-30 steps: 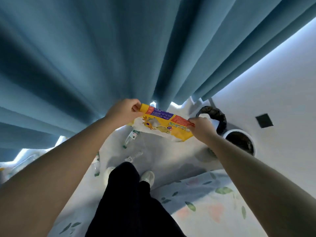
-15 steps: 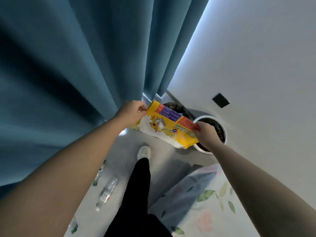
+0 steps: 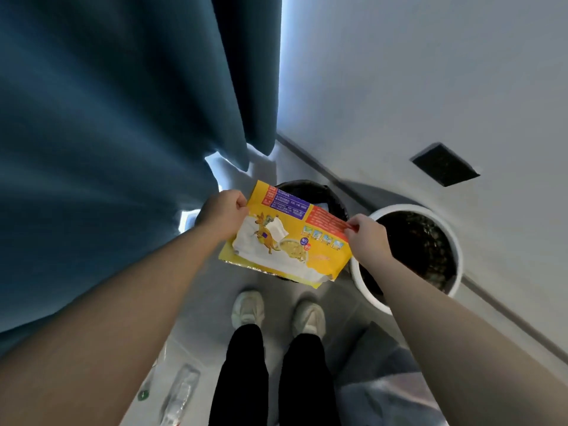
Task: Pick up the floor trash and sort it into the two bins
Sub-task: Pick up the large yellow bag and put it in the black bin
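A yellow food wrapper (image 3: 292, 241) with a cartoon animal is stretched flat between both hands. My left hand (image 3: 222, 215) pinches its left top corner, and my right hand (image 3: 367, 238) pinches its right top edge. The wrapper hangs over a black-lined bin (image 3: 322, 195) near the curtain, hiding most of that bin's opening. A white bin (image 3: 455, 241) with a dark liner stands just right of it, partly behind my right hand.
A blue curtain (image 3: 123, 149) fills the left. A grey wall (image 3: 430, 87) with a black socket plate (image 3: 444, 164) runs on the right. Clear plastic bottles (image 3: 181, 395) lie on the floor at lower left. My feet (image 3: 278, 312) stand before the bins; a floral fabric (image 3: 384, 401) lies at lower right.
I have stepped up to the bins and turned right; both bins now sit directly ahead. The wrapper stays held in both hands, now over the black-lined bin.
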Demonstrator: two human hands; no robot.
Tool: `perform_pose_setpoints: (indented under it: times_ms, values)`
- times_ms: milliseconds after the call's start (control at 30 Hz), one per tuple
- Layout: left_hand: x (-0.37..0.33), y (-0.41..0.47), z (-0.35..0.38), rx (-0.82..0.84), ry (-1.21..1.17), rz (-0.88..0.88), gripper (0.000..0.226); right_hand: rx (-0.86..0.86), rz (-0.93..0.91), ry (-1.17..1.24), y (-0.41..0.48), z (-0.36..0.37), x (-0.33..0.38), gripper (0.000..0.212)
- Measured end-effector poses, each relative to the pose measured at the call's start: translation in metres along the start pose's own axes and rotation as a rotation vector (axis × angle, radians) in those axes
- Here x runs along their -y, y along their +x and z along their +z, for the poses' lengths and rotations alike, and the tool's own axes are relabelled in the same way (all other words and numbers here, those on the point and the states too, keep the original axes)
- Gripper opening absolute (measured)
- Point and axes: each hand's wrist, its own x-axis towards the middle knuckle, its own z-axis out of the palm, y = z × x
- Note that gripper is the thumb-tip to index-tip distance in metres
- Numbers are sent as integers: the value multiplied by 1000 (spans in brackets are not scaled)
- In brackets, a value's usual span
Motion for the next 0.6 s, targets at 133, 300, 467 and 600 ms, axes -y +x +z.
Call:
perform_pose_setpoints:
  times_ms: [133, 300, 467, 600]
  values:
    - [21, 65, 62, 19, 32, -28, 5, -3, -33, -32, 62, 54, -25, 20]
    - [40, 109, 89, -34, 22, -106, 10, -54, -253, -119, 95, 88, -28, 40]
    - [42, 118, 90, -19, 7, -170, 10, -4, -550, -584, 73, 117, -38, 70]
    - [39, 116, 98, -42, -11, -136, 10, 216, -463, -678, 83, 139, -36, 75]
